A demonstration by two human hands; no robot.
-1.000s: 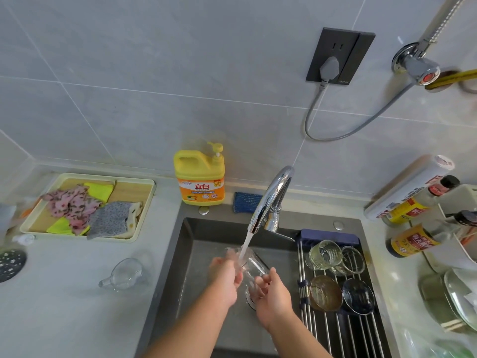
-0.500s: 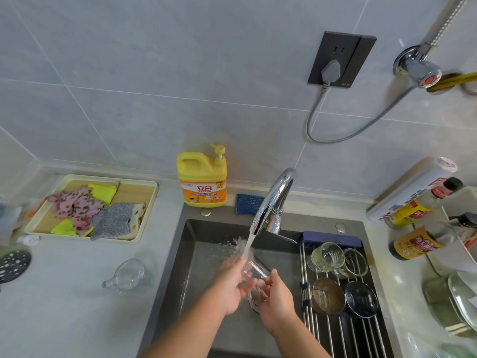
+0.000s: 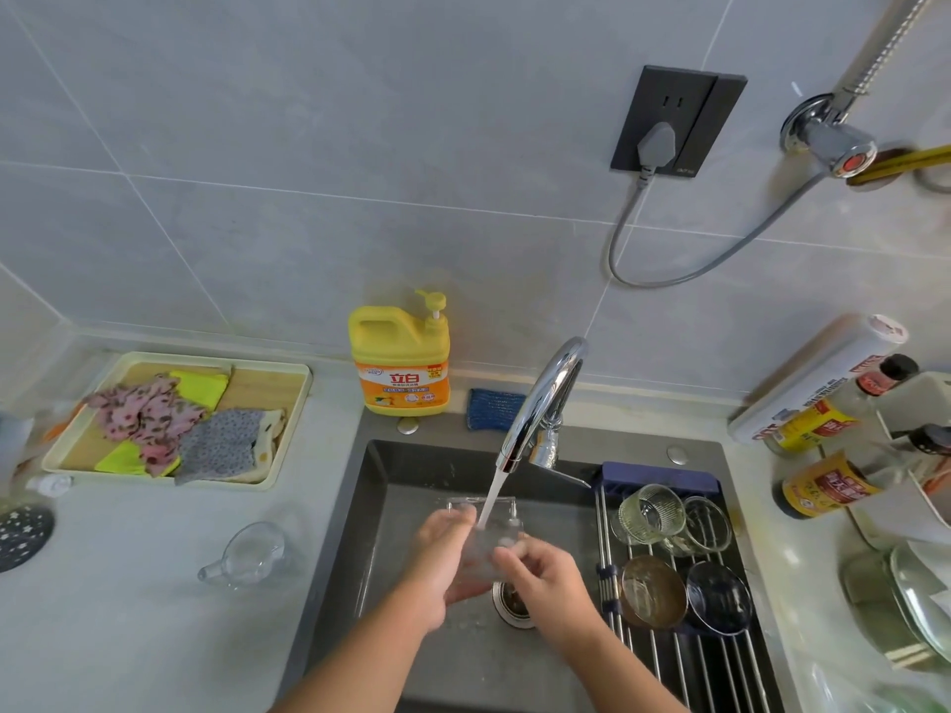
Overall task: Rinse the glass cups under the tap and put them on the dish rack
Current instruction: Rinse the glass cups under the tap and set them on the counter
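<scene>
A clear glass cup [image 3: 486, 532] sits upright under the running tap [image 3: 545, 398], with water streaming into its mouth. My left hand [image 3: 445, 563] grips its left side, and my right hand [image 3: 543, 578] holds its right side with fingers curled on it. Both hands are over the dark sink [image 3: 381, 486]. The dish rack [image 3: 664, 656] spans the sink's right part and carries several glass cups and bowls. One more glass cup [image 3: 247, 555] lies on its side on the counter, left of the sink.
A yellow detergent bottle [image 3: 399, 357] and a blue sponge [image 3: 494, 409] stand behind the sink. A tray of cloths [image 3: 180, 419] is at the left. Sauce bottles [image 3: 823, 481] and dishes crowd the right counter. The drain [image 3: 509, 604] shows between my wrists.
The cup has turned from tilted to upright under the stream, and both hands have shifted around it. The view has also moved slightly.
</scene>
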